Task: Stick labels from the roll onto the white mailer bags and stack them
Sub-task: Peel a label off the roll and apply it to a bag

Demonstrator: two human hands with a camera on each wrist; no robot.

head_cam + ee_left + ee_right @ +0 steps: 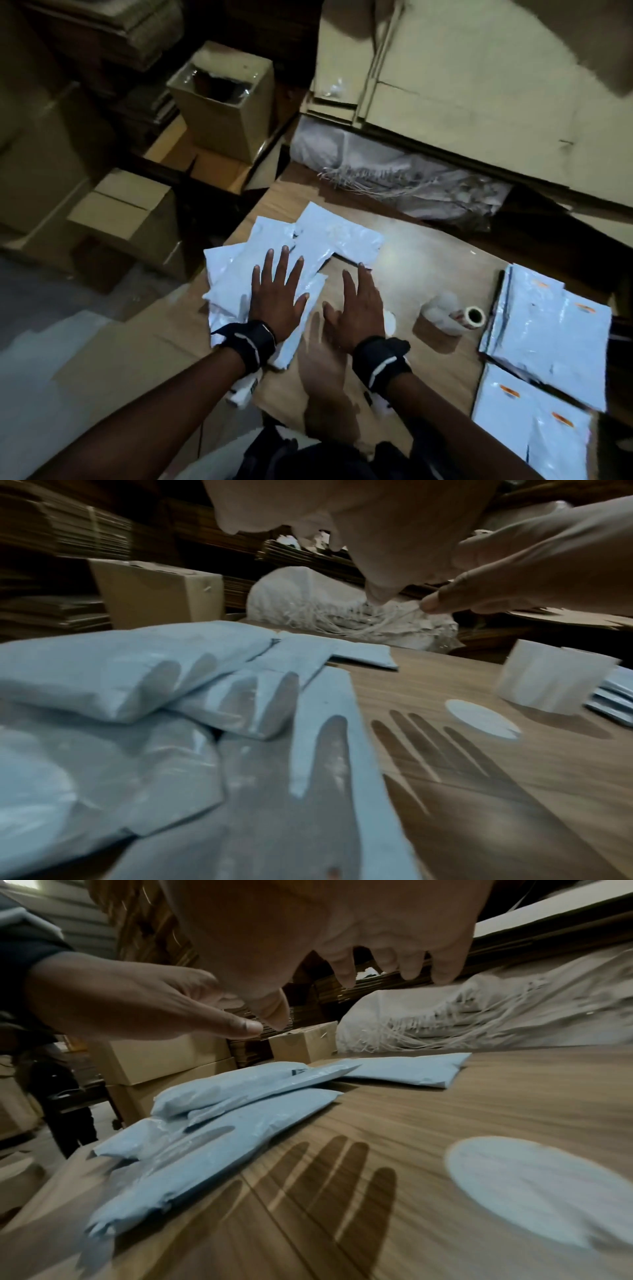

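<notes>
A loose pile of plain white mailer bags (pixel 308 246) (pixel 103 669) (pixel 240 1123) lies at the table's left. My left hand (pixel 278 291) (pixel 342 520) hovers flat over this pile with spread, straight fingers and casts a shadow on the bags. My right hand (pixel 358 301) (pixel 308 934) is held flat just above the bare wood beside the pile, holding nothing. The label roll (pixel 455 313) (pixel 548 680) stands to its right. Two stacks of labelled bags (pixel 548 329) (pixel 534 431) sit at the table's right edge.
A white paper disc (pixel 479 718) (pixel 534 1191) lies on the wooden table (pixel 428 260) by my right hand. A white sack with loose strings (pixel 394 174) lies at the far edge. Cardboard boxes (pixel 219 102) stand left, and flat cardboard sheets (pixel 479 85) lean behind.
</notes>
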